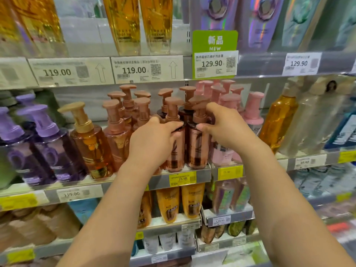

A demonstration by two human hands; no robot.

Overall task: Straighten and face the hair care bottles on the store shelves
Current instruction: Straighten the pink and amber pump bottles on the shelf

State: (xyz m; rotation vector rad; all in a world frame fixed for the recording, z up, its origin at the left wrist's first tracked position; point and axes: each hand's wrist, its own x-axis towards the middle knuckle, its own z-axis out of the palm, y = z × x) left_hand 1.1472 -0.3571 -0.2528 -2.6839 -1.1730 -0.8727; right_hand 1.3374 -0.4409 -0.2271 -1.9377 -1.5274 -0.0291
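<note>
Step in hand: two copper-brown pump bottles at the front edge of the middle shelf (200,175) are being squared up side by side, judged from both hands being on them at once.
Left hand (152,140): wrapped round the shoulder of the left copper bottle (174,151), fingers curled over its top below the pump; a full hold, not a fingertip touch.
Right hand (226,128): curled round the right copper bottle (197,149) at shoulder height, thumb on the front face, fingers behind the neck.
Bottle positions: both are seen standing upright on the shelf, touching or nearly touching, just above the yellow price tag (182,178) on the shelf's front rail.
Facing: the dark printed label is shown toward the aisle on each; the left one is partly hidden by the hand, so its exact turn cannot be told.
Neighbours: the rose-pink bottles (116,132) are stood to the left, the pale pink bottles (252,112) to the right, more copper pumps crowded behind.
Next move, as judged: a small twist of each bottle is called for so the labels face squarely out, then a pull flush to the front edge, with care that the rear pumps are not knocked.
</note>
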